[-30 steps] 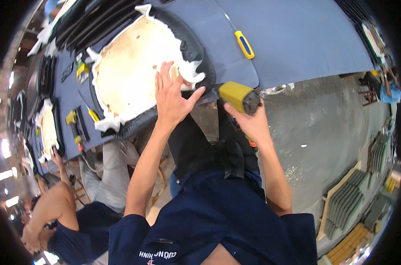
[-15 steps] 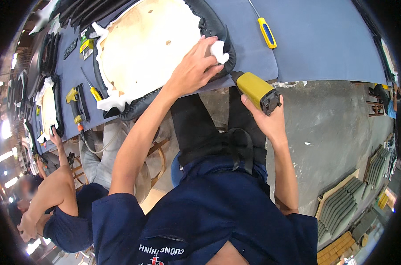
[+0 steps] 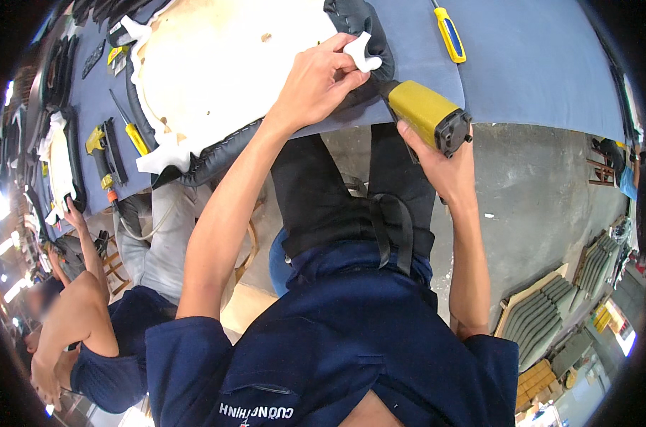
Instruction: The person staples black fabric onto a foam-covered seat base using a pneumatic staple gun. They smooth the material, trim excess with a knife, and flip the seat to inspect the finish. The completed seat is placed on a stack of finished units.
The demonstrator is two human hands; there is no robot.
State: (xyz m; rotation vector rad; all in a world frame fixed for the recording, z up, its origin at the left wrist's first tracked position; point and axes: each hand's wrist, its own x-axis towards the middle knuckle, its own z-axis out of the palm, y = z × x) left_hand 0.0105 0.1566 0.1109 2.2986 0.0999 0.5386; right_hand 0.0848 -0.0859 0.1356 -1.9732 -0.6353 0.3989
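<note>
Head view, left hand, tool by panel edge (wide tabletop rightward)

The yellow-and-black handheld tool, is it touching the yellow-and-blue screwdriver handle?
Apart. The head view shows blue-grey tabletop between the tool and the screwdriver handle.

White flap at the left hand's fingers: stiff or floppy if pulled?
Probably floppy: the white flap curls at its edge beside the left hand. Likely light: it looks like thin sheet. Apt to crease, judging by the rumpled white material along the pale board.
</note>
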